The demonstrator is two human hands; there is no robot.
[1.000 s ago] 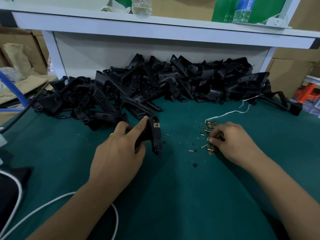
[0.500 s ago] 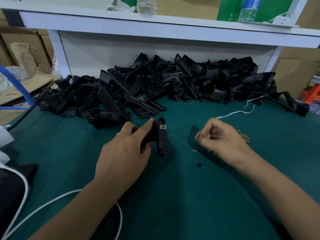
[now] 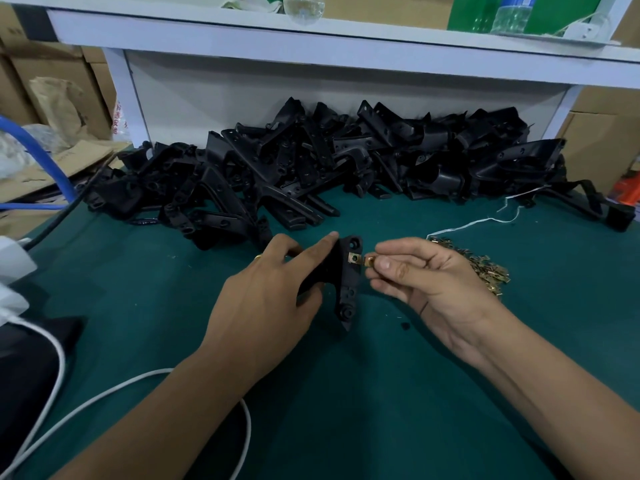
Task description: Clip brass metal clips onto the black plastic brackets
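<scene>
My left hand [image 3: 270,292] grips a black plastic bracket [image 3: 346,289] just above the green mat, index finger stretched along its top. One brass clip [image 3: 354,259] sits on the bracket's upper edge. My right hand [image 3: 426,282] pinches a second brass clip [image 3: 370,262] between thumb and fingertips, right beside the bracket's right edge. A loose heap of brass clips [image 3: 485,271] lies on the mat behind my right hand, partly hidden by it. A large pile of black brackets [image 3: 311,168] stretches along the back of the table.
A white shelf [image 3: 311,43] with bottles overhangs the back. A white cable [image 3: 104,393] loops at the lower left, a blue hose [image 3: 41,150] and cardboard boxes sit at the left edge, and a white string [image 3: 485,221] lies near the clips.
My right hand left the clip heap holding one clip and moved left to the bracket's right edge. My left hand raised the bracket slightly and turned it toward the right hand.
</scene>
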